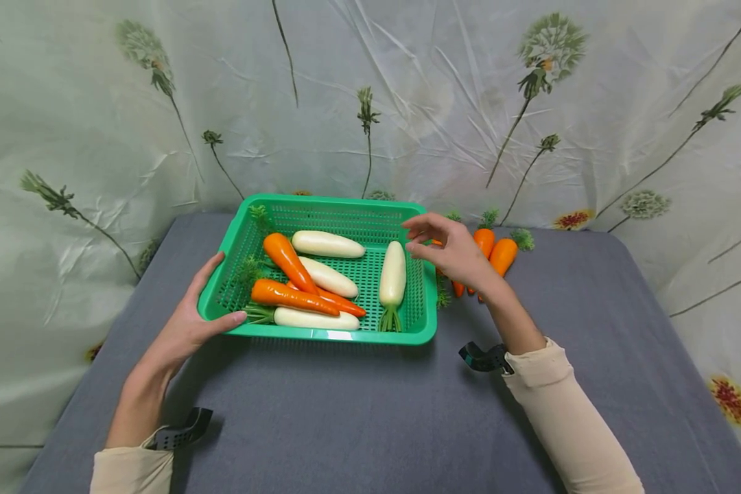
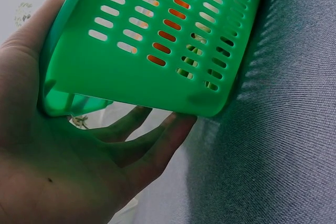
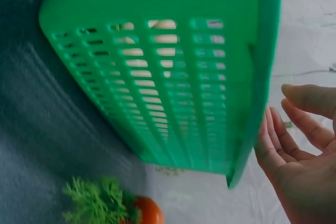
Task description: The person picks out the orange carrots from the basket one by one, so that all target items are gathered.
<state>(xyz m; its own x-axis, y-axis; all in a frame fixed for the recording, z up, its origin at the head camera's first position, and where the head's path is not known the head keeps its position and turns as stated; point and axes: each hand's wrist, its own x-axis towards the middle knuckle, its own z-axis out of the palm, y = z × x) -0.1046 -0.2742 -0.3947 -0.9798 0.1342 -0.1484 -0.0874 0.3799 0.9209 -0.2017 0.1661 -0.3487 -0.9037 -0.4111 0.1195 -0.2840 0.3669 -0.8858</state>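
Observation:
A green plastic basket (image 1: 339, 335) stands on the table, its slotted walls seen close in both wrist views. Inside it, three carrots (image 1: 291, 297) lie across white radishes (image 1: 327, 243) on the left, and one more white radish (image 1: 392, 274) lies by the right wall. My left hand (image 1: 188, 322) grips the basket's left front corner, thumb over the rim and fingers along the outer side. Over the right rim is my right hand (image 1: 447, 250), fingers loosely bent and nothing held; in the right wrist view its fingers (image 3: 310, 124) are at the rim's outer edge.
Several more carrots (image 1: 503, 256) with green tops lie on the table right of the basket, partly behind my right hand. Grey cloth (image 1: 346, 412) covers the table. A pale curtain with a dandelion print (image 1: 321, 137) hangs around the back and sides.

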